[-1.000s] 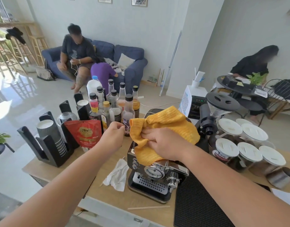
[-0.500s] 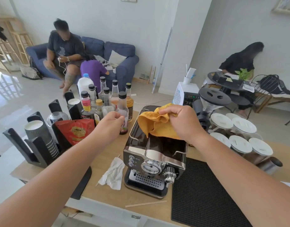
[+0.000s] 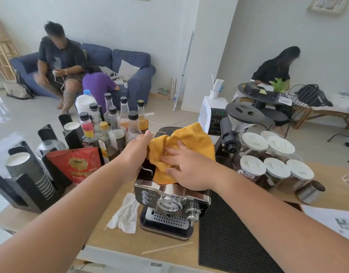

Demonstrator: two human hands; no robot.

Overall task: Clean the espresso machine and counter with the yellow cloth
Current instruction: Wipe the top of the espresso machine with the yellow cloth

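The black and chrome espresso machine (image 3: 172, 205) stands in the middle of the wooden counter (image 3: 130, 243). A crumpled yellow cloth (image 3: 191, 138) lies on the machine's top. My right hand (image 3: 187, 170) presses flat on the cloth near the machine's front edge, fingers spread over it. My left hand (image 3: 135, 152) is at the machine's left top edge, pinching the cloth's left corner. Most of the machine's top is hidden under the cloth and hands.
Several syrup bottles (image 3: 118, 123), a red pouch (image 3: 77, 164) and black cup holders (image 3: 31, 174) stand left. A white tissue (image 3: 124, 215) and wooden stick (image 3: 167, 247) lie on the counter. A black rubber mat (image 3: 227, 237), grinder (image 3: 238, 123) and lidded jars (image 3: 276, 154) sit right. People sit beyond.
My right hand has come down and pulled the cloth from the machine's back toward its front. My left hand has moved right from the bottles onto the cloth's left corner.
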